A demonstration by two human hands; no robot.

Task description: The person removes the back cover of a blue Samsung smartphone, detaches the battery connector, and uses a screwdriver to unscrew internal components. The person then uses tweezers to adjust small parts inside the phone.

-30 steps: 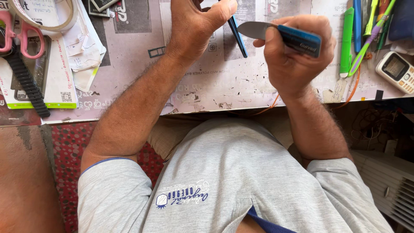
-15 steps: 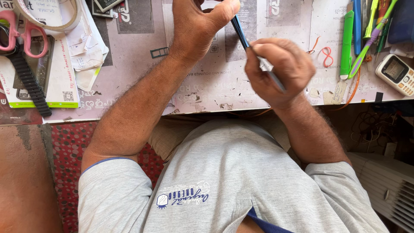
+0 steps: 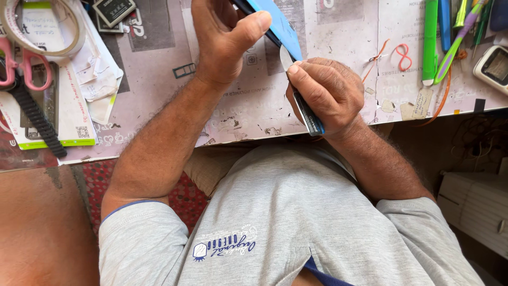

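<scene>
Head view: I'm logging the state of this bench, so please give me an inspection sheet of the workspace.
Surface: worktop covered with worn printed paper, scuffed and torn at the near edge.
Job's things: flat blue device held up on edge; metal pry tool with its tip against the device's edge.
Clutter: pink-handled scissors, tape roll, black strap, green and blue tools, small white handset.
Grippers: left hand grips the device; right hand grips the pry tool.
Cables: thin orange wire trailing over the edge, a loop of it on the paper.
Surroundings: red patterned cloth, pale boxes lower right.
</scene>
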